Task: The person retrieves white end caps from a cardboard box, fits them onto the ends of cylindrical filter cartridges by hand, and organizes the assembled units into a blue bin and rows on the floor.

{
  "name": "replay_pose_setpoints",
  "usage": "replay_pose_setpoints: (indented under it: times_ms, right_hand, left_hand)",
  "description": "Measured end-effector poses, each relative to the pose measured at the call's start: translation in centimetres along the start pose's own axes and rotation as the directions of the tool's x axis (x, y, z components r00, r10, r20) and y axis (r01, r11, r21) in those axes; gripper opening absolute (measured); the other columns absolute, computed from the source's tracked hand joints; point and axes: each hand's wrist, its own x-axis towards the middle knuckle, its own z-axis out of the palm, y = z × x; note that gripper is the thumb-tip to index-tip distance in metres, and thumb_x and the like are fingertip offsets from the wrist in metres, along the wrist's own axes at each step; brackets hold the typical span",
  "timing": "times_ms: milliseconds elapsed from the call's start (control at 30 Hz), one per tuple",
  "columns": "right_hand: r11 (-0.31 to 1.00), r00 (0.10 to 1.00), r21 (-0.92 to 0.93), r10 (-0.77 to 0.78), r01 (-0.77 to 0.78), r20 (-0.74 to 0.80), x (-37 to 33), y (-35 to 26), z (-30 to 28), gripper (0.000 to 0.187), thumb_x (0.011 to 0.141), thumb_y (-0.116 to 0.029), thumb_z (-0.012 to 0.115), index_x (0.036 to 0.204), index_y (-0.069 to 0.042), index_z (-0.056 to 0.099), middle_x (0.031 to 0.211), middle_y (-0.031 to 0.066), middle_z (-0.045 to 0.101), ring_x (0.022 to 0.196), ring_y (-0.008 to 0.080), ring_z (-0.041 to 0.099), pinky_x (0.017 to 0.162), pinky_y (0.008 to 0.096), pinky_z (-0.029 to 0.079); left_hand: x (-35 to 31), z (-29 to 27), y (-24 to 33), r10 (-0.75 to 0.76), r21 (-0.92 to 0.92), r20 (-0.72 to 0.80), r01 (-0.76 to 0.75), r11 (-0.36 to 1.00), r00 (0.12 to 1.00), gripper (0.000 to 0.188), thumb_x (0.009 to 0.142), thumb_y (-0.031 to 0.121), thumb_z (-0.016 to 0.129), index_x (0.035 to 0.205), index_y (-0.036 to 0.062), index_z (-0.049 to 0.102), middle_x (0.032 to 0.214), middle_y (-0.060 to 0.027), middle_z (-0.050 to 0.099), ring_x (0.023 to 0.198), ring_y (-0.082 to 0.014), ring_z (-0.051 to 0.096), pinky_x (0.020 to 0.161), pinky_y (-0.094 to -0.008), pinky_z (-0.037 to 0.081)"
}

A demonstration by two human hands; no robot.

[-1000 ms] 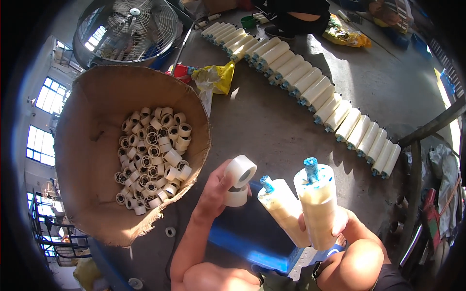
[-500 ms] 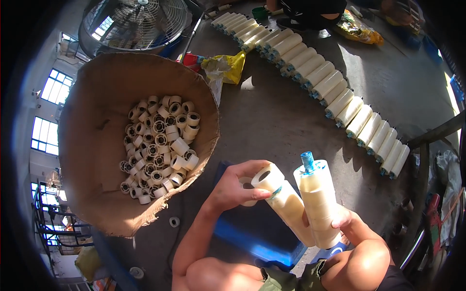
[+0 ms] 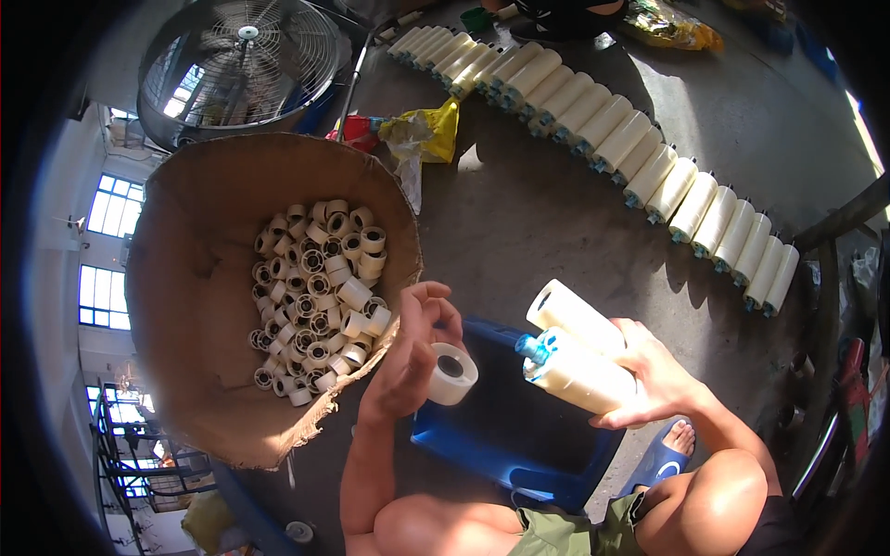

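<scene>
My left hand (image 3: 405,357), fingers bent upward, has a small cream tape-like roll (image 3: 452,374) with a dark hole against its palm and thumb side. My right hand (image 3: 654,369) grips two long cream cylinders side by side, both tilted with their ends toward the left. From the end of the lower cylinder (image 3: 586,378) a blue core sticks out. The upper cylinder (image 3: 579,320) shows a dark round opening at its end. Under my hands lies a blue crate-like container (image 3: 519,473), its inside dark. The fingertips of my right hand are partly hidden behind the cylinders.
A large cardboard container (image 3: 199,371) at left holds many small cream rolls (image 3: 320,296). A long row of cream cylinders (image 3: 654,176) crosses the floor. Behind the container stand a big fan (image 3: 246,74) and a yellow bag (image 3: 431,130). Another person (image 3: 565,11) is at the far edge.
My left hand has moved away from the cylinders toward the cardboard container, with a small roll. My right hand has tipped the two cylinders over to the left.
</scene>
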Motion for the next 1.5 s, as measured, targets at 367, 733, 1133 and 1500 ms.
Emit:
replay_pose_setpoints:
  times_ms: [367, 733, 1133, 1500]
  right_hand:
    - [0.997, 0.966, 0.006, -0.079, 0.080, 0.246, 1.7, -1.2, 1.8, 0.072, 0.065, -0.061, 0.083, 0.115, -0.010, 0.077, 0.112, 0.0251, 0.056, 0.108, 0.0400, 0.051, 0.093, 0.0479, 0.043]
    - [0.991, 0.900, 0.131, -0.025, -0.036, 0.436, 1.0, 0.5, 2.1, 0.074, 0.066, -0.065, 0.082, 0.106, -0.002, 0.079, 0.107, 0.0273, 0.060, 0.105, 0.0394, 0.057, 0.084, 0.0462, 0.051]
    - [0.911, 0.858, 0.385, -0.076, -0.147, 0.508, 2.4, -1.4, 5.8, 0.070, 0.069, -0.052, 0.088, 0.111, 0.003, 0.075, 0.126, 0.0250, 0.059, 0.119, 0.0375, 0.056, 0.098, 0.0467, 0.049]
    - [0.802, 0.720, 0.418, 0.023, -0.427, 0.693, 3.9, -1.0, 9.7, 0.077, 0.076, -0.054, 0.085, 0.122, 0.004, 0.064, 0.121, 0.0178, 0.062, 0.111, 0.0260, 0.064, 0.091, 0.0360, 0.054]
  left_hand:
    - [-1.4, 3.3, 3.7, 0.298, 0.596, 0.610, -0.673, 0.439, 0.734, 0.111, 0.083, 0.076, 0.066, 0.150, -0.0090, 0.039, 0.134, -0.0390, 0.054, 0.086, -0.0408, 0.069, 0.080, -0.0431, 0.058]
    - [-0.9, 5.9, 3.0, 0.077, 0.544, 0.728, -0.642, 0.541, 0.682, 0.114, 0.085, 0.073, 0.066, 0.161, -0.0023, 0.026, 0.135, -0.0331, 0.056, 0.086, -0.0391, 0.070, 0.075, -0.0402, 0.058]
    - [0.2, 4.7, -2.6, 0.209, -0.316, 0.061, -0.179, 0.932, 0.976, 0.072, 0.105, 0.063, 0.047, 0.147, 0.0054, 0.043, 0.127, -0.0110, 0.064, 0.118, -0.0188, 0.058, 0.103, -0.0334, 0.044]
    - [-1.6, 0.8, -2.2, 0.110, -0.146, -0.315, -0.163, 0.976, 0.943, 0.048, 0.111, 0.048, 0.045, 0.121, 0.0052, 0.063, 0.112, -0.0086, 0.072, 0.111, -0.0163, 0.066, 0.097, -0.0320, 0.046]
